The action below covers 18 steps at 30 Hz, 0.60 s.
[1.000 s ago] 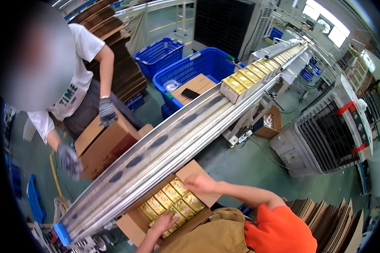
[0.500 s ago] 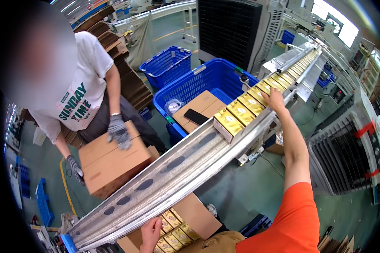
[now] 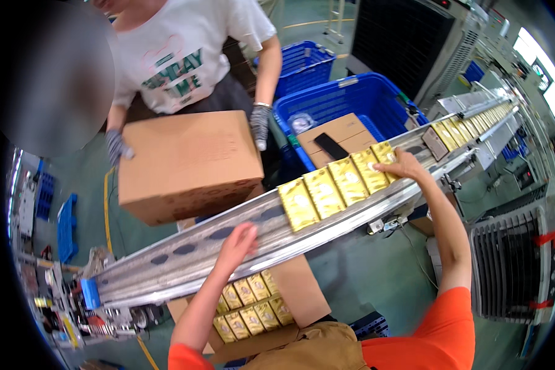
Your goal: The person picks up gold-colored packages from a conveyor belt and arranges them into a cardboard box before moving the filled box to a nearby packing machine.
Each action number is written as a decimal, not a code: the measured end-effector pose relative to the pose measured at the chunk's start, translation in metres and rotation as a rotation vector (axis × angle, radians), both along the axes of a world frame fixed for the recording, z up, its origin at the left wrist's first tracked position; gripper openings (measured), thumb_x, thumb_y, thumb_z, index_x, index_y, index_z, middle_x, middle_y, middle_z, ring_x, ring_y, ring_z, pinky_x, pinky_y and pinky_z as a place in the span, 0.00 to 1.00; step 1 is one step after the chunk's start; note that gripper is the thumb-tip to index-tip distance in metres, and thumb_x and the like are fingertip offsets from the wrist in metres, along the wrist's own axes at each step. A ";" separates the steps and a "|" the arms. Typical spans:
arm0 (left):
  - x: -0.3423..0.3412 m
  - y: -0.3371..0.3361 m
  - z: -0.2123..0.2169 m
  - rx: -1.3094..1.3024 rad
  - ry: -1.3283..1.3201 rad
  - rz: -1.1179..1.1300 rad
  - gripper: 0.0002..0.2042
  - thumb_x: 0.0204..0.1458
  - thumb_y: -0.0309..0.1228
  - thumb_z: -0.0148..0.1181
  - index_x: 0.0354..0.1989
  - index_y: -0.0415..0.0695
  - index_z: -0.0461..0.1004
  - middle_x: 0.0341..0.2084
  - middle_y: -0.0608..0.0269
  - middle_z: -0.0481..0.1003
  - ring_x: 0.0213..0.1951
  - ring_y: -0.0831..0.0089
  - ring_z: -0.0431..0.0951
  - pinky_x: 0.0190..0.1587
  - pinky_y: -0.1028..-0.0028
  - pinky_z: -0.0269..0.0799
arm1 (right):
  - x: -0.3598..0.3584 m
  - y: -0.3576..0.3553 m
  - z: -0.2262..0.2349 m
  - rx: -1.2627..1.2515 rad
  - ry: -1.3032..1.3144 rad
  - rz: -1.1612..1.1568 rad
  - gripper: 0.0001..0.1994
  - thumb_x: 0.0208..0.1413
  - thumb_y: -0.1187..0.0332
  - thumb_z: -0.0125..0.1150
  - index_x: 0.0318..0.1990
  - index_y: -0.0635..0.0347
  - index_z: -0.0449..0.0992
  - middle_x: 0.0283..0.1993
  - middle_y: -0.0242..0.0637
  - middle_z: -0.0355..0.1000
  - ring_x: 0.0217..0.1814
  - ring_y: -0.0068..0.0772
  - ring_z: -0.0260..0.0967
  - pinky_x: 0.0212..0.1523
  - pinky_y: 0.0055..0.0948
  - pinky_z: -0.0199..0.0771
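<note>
On the conveyor (image 3: 222,271), a short row of gold boxes (image 3: 348,182) stands apart from the longer line behind it. My right hand (image 3: 407,165) grips the rear box of this row, thumb over its top and fingers at its back end. My left hand (image 3: 235,246) hovers over the near side of the belt, ahead of the row. Its fingers are loosely bent, somewhat blurred, with nothing in them. Just below it, an open carton (image 3: 299,287) is packed with two visible rows of gold boxes (image 3: 253,308).
Across the belt, a co-worker in grey gloves holds a closed brown carton (image 3: 191,160). A blue crate (image 3: 370,92) contains a carton and a black phone (image 3: 330,147). The remaining line of gold boxes (image 3: 465,131) is farther up. A grey slatted machine (image 3: 512,265) stands at right.
My right hand has slid several gold boxes down the belt, leaving a gap behind them. My left hand has risen from the open carton to the belt. The co-worker's carton has been lifted.
</note>
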<state>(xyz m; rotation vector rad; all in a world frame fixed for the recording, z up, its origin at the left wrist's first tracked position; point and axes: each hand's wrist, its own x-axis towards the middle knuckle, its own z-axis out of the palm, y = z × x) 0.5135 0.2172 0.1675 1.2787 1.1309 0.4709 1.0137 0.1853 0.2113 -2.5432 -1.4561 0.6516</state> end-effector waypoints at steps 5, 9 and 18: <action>-0.026 0.023 0.013 0.372 0.463 -0.033 0.31 0.46 0.50 0.64 0.52 0.39 0.65 0.43 0.56 0.74 0.44 0.72 0.74 0.46 0.73 0.70 | -0.168 0.005 -0.017 0.182 0.132 0.174 0.51 0.30 0.30 0.63 0.45 0.78 0.69 0.41 0.63 0.72 0.47 0.55 0.72 0.48 0.40 0.71; -0.105 0.003 0.013 0.337 0.294 0.155 0.34 0.38 0.47 0.71 0.50 0.39 0.66 0.41 0.56 0.76 0.44 0.68 0.75 0.47 0.72 0.69 | -0.261 -0.011 -0.016 0.403 0.289 0.165 0.45 0.32 0.38 0.69 0.45 0.77 0.69 0.40 0.58 0.74 0.44 0.51 0.74 0.46 0.38 0.72; -0.254 -0.149 0.066 0.492 0.301 0.583 0.44 0.27 0.40 0.78 0.53 0.35 0.57 0.46 0.51 0.70 0.48 0.64 0.71 0.50 0.67 0.67 | -0.425 -0.135 0.006 0.737 0.503 0.196 0.50 0.30 0.54 0.79 0.58 0.69 0.53 0.51 0.46 0.65 0.54 0.37 0.64 0.54 0.34 0.65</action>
